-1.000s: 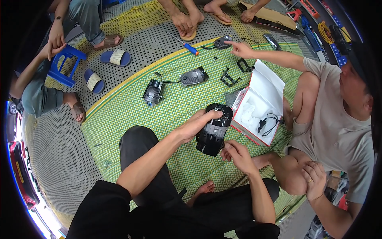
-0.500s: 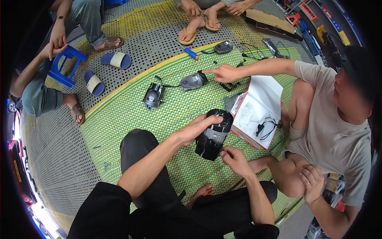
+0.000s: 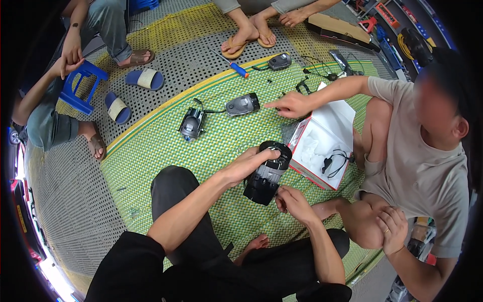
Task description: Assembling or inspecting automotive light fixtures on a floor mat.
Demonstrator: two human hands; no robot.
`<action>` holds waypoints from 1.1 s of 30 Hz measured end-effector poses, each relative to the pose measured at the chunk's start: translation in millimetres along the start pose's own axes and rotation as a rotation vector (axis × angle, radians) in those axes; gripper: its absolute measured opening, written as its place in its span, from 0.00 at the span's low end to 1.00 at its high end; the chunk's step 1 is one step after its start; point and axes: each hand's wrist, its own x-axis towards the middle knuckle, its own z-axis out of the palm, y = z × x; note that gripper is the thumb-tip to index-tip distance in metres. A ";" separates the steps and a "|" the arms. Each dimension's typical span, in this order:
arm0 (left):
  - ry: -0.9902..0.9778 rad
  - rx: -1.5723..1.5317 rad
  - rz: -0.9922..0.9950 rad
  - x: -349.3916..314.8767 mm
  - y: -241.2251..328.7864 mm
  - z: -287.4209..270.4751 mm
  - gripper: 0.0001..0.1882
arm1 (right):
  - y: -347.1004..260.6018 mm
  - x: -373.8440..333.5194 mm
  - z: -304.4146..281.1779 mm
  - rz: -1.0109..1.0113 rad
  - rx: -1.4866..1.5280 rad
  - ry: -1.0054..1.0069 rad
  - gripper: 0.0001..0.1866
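Co-worker's hand (image 3: 293,104) has swung closer; left hand (image 3: 250,163) clasps the black unit (image 3: 264,182); right hand (image 3: 296,203) curls nearly closed beside it, hold unclear.

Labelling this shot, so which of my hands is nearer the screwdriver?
Left. Your left hand is almost straight back from the screwdriver; your right hand is farther back and rightward.

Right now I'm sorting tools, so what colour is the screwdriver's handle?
The screwdriver's handle is blue with an orange end, showing best in the head view.

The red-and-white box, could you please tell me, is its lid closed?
No, its lid stands raised and a black cable shows inside the box.
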 end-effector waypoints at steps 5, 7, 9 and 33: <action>-0.034 0.079 0.079 -2.6 -2.2 1.7 0.26 | 2.4 1.3 1.6 0.230 0.449 -0.156 0.15; -0.009 0.046 0.091 -3.7 -1.3 1.4 0.27 | 1.0 0.4 2.7 0.224 0.457 -0.154 0.15; -0.002 -0.004 0.061 -3.5 1.0 -0.2 0.26 | -1.6 -0.1 1.9 0.169 0.495 -0.137 0.13; 0.026 -0.078 0.039 -1.2 1.6 -8.1 0.28 | -1.8 3.5 5.1 0.128 0.292 -0.102 0.18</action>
